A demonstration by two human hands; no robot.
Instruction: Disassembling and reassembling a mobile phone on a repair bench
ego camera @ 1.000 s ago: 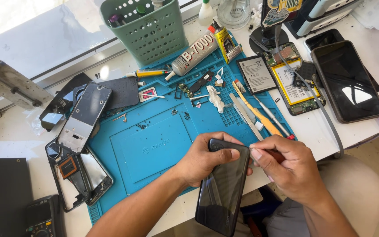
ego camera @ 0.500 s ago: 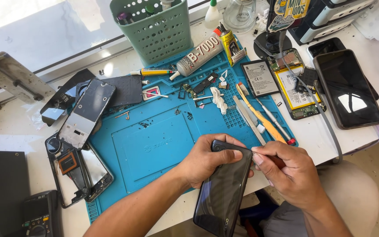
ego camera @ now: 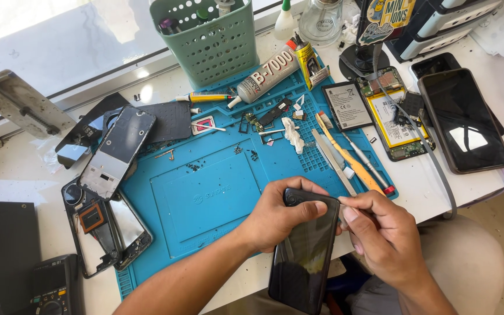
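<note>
My left hand [ego camera: 278,216] grips the top end of a black smartphone [ego camera: 303,256], held upright over the front edge of the blue repair mat [ego camera: 205,192]. My right hand [ego camera: 383,233] is pinched at the phone's upper right corner, fingers closed on something small that I cannot make out. The phone's dark glossy back faces me, with its camera bump near my left thumb.
On the mat lie tweezers, a yellow-handled tool [ego camera: 345,154], small parts and a glue tube [ego camera: 266,73]. A green basket [ego camera: 208,41] stands behind. Opened phone frames [ego camera: 115,154] lie left, another phone [ego camera: 462,119] and a battery [ego camera: 348,105] right, a multimeter [ego camera: 53,286] bottom left.
Both hands and the phone have stayed together near the mat's front edge; the view has shifted slightly, and my right fingers sit closer to the phone's top corner.
</note>
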